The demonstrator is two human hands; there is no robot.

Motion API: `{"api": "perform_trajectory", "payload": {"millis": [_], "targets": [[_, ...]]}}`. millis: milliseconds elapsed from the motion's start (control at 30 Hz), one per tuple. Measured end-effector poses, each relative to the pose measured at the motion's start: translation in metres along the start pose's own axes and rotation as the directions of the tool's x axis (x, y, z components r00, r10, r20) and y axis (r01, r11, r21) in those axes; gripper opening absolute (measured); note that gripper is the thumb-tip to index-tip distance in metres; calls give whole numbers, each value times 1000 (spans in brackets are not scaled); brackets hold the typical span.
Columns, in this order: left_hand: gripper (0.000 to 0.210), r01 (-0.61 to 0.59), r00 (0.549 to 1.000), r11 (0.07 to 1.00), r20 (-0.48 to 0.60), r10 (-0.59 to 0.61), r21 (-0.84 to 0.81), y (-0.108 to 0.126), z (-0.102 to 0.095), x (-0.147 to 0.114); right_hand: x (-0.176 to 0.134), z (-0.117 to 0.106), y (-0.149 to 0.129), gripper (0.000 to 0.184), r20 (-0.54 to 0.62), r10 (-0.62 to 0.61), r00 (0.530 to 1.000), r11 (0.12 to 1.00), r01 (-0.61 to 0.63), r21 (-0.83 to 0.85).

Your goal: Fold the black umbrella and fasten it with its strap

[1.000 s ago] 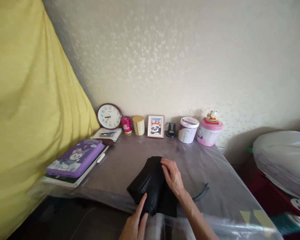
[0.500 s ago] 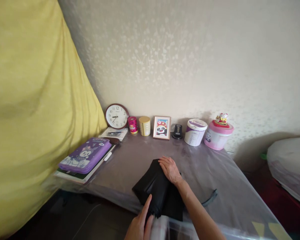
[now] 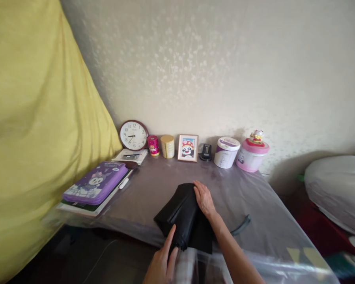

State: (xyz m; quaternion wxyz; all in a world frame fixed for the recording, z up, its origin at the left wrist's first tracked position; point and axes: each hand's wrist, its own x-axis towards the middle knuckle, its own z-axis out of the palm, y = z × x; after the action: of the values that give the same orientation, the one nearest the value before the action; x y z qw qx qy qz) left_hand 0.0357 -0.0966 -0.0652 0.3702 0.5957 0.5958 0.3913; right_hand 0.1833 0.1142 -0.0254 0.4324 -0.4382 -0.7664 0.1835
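Note:
A black folding umbrella (image 3: 185,221), its fabric loose and partly spread, lies across the table's near edge. Gathered rib tips show at its near end, and a dark strap (image 3: 241,225) sticks out to the right. My left hand (image 3: 162,256) holds that near end, with the index finger stretched along the fabric and the thumb beside it; its other fingers are hidden. My right hand (image 3: 204,199) lies on the upper right side of the fabric, fingers extended and close together, and its thumb cannot be seen.
Along the wall stand a clock (image 3: 133,135), pink tin (image 3: 153,145), yellow tin (image 3: 167,146), picture frame (image 3: 188,148), black device (image 3: 206,152), white tub (image 3: 226,153) and pink tub (image 3: 251,157) topped by a figurine. A purple case (image 3: 96,182) lies left, beside a yellow curtain (image 3: 44,130).
My right hand has shifted slightly to the right over the black fabric, toward its edge. The left hand keeps its place at the near end. The whole view has shifted a little.

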Motion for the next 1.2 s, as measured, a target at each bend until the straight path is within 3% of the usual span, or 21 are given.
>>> {"api": "perform_trajectory", "payload": {"millis": [33,100,267,400,567,767,900,1067,1200], "targets": [[54,4,1000,1000,-15,-4,-13,2,-1,-1,4,-5,7,32,-32,142,989,986,-139,89],[56,32,999,998,-36,-33,-53,5,-3,-4,6,-21,21,33,-60,302,951,943,-289,167],[63,170,986,974,30,-167,-153,19,-6,-8,-19,-58,42,30,-21,544,838,811,-520,269],[65,229,973,959,29,-227,-165,29,-5,-9,-38,-64,34,25,83,638,766,702,-622,346],[65,214,977,967,13,-214,-136,27,-2,-9,-44,-56,14,23,172,667,725,615,-666,423],[67,225,974,967,21,-224,-119,29,-2,-9,-46,-50,1,30,226,639,735,578,-653,489],[68,231,973,968,29,-229,-95,32,-3,-10,-51,-44,-4,33,240,598,765,652,-638,409],[72,247,969,963,44,-244,-109,32,-5,-10,-51,-33,-2,32,109,563,820,787,-571,234],[71,272,962,935,71,-262,-228,34,-8,-10,-49,-24,5,30,-7,526,851,844,-521,125]]}}
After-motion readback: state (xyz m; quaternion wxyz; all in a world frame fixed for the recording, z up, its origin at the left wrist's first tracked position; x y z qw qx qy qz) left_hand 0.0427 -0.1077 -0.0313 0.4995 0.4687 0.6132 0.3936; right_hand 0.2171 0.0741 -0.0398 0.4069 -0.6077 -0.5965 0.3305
